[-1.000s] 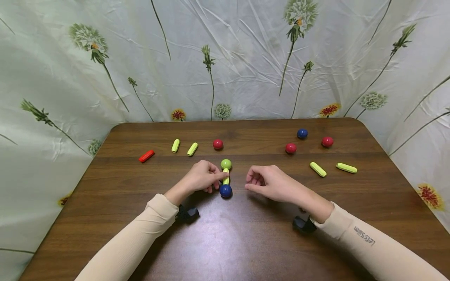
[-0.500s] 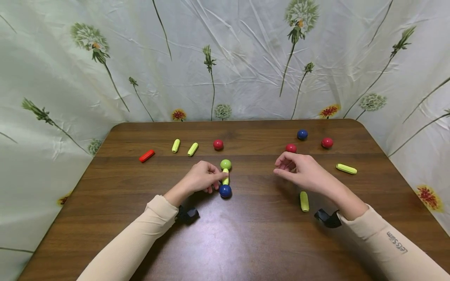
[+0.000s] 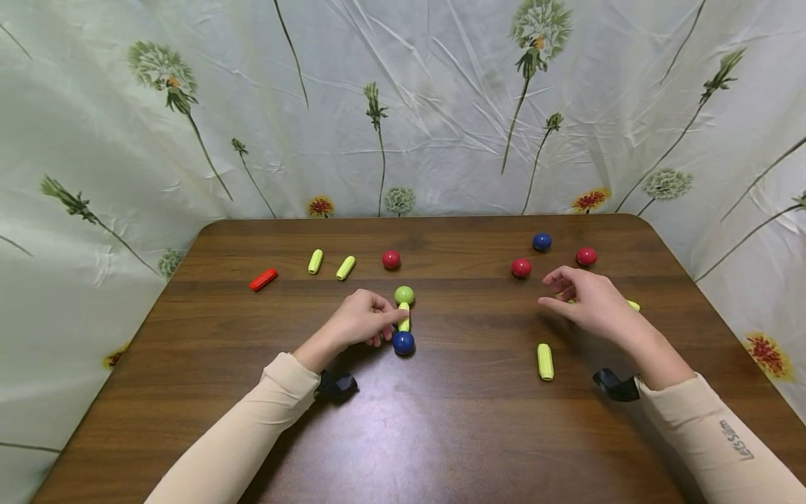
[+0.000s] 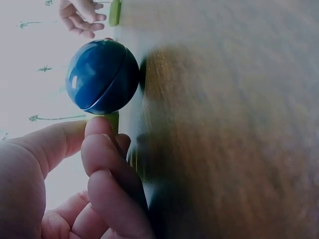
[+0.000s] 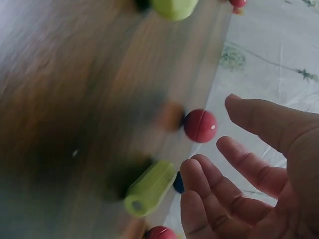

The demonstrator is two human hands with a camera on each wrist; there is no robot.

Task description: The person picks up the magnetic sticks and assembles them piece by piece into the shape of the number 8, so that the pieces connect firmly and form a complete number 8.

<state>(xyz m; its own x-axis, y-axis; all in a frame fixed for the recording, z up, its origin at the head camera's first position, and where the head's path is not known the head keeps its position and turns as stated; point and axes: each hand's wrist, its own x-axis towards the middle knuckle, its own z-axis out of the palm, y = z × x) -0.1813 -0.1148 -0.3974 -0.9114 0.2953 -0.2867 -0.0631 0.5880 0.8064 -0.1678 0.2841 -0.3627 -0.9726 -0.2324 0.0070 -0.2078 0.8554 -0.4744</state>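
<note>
With thumb and fingers, my left hand (image 3: 365,318) pinches a yellow-green stick (image 3: 404,318) at the middle of the table. A glossy green ball (image 3: 404,295) sits at the stick's far end and a blue ball (image 3: 404,342) at its near end. The left wrist view has that blue ball (image 4: 102,77) large above my fingertips. My right hand (image 3: 595,301) hovers at the right, its fingers loosely bent, thumb apart, holding nothing. Below its fingers in the right wrist view lies a hollow-ended yellow-green stick (image 5: 149,189), mostly hidden in the head view.
Another yellow-green stick (image 3: 545,362) lies nearer me. At the back right are a blue ball (image 3: 541,241) and two red balls, one (image 3: 520,267) beside my right hand. Farther left lie a red ball (image 3: 391,260), two yellow-green sticks and a red stick (image 3: 263,279). A flowered curtain (image 3: 441,105) hangs behind.
My right hand has moved rightward from near the middle to above the right-hand sticks, uncovering the near yellow-green stick. My left hand keeps its pinch in the same place.
</note>
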